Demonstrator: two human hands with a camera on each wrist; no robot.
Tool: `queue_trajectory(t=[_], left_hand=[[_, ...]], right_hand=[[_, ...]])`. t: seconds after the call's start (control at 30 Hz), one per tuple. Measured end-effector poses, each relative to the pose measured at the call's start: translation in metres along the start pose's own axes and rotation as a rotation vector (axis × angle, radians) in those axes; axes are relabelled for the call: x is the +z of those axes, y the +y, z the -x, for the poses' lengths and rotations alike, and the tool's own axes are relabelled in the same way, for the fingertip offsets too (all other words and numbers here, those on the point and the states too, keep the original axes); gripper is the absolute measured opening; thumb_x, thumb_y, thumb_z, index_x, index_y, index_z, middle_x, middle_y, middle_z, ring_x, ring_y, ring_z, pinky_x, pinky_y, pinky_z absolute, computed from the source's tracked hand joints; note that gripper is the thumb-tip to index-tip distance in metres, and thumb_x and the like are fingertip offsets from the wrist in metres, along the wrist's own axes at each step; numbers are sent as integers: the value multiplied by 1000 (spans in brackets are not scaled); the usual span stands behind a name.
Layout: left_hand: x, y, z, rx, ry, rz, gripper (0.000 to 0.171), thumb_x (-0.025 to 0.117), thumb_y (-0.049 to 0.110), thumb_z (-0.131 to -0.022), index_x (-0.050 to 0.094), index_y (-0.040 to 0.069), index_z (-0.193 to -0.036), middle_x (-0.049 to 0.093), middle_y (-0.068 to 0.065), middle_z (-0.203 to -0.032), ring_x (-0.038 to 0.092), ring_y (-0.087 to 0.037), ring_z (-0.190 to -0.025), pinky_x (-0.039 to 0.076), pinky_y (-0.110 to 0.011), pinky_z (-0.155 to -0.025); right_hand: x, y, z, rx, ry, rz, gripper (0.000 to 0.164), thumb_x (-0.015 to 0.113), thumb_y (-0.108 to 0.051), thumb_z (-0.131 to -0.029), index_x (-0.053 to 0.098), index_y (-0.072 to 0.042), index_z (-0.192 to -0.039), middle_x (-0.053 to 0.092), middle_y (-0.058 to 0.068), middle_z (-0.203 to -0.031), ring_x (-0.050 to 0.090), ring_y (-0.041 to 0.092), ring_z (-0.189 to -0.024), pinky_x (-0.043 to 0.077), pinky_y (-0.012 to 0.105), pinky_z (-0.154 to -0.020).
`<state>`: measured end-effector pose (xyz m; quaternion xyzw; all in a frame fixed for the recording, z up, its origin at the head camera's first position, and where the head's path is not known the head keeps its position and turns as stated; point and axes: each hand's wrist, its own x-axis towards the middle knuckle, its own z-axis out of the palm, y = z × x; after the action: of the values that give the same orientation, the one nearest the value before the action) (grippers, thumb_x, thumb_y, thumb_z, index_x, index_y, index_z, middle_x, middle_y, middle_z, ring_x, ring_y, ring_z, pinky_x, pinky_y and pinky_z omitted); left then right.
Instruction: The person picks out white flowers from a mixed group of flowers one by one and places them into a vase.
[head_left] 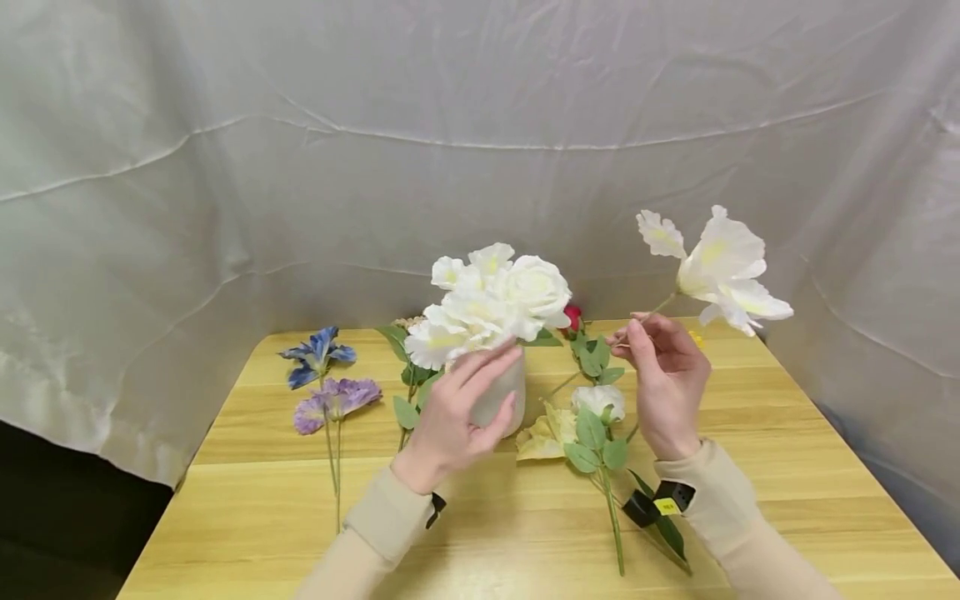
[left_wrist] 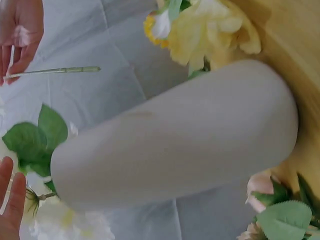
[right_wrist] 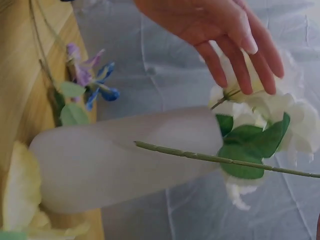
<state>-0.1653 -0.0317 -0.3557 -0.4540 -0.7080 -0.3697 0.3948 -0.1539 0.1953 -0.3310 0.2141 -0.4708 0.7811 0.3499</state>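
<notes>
A white vase (left_wrist: 175,135) stands on the table with a cluster of white flowers (head_left: 495,304) and green leaves (right_wrist: 245,145) at its mouth. My left hand (head_left: 461,417) is beside the vase's upper part, its fingers extended just under the blooms and gripping nothing. To the right, my right hand (head_left: 670,375) pinches a single white flower (head_left: 723,258) by its thin stem, bloom tilted up and to the right. In the right wrist view the cut end of that stem (right_wrist: 200,156) crosses in front of the vase.
On the table's left lie a blue flower (head_left: 315,357) and a purple flower (head_left: 341,400). Right of the vase are a yellow flower (head_left: 547,433), a white rose (head_left: 598,402) and a red flower (head_left: 572,318). A grey cloth (head_left: 480,192) hangs behind the table.
</notes>
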Motion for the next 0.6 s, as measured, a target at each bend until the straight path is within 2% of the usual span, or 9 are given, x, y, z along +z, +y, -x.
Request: queue_trajectory(t=[0.2, 0.6], left_hand=[[-9, -11, -7, -44, 60, 52, 51, 59, 2, -76, 55, -4, -126, 55, -20, -129, 53, -29, -118, 47, -38, -99], [-18, -24, -10, -149, 23, 118, 56, 56, -2, -77, 50, -2, -133, 49, -17, -138, 46, -29, -127, 39, -42, -106]], right_hand=[[16, -3, -7, -40, 22, -64, 15, 52, 14, -88, 54, 22, -100, 65, 22, -82, 66, 31, -73, 59, 32, -66], [39, -10, -18, -112, 95, -130, 18, 55, 11, -88, 52, 23, -101, 64, 24, -82, 66, 33, -73, 59, 33, -64]])
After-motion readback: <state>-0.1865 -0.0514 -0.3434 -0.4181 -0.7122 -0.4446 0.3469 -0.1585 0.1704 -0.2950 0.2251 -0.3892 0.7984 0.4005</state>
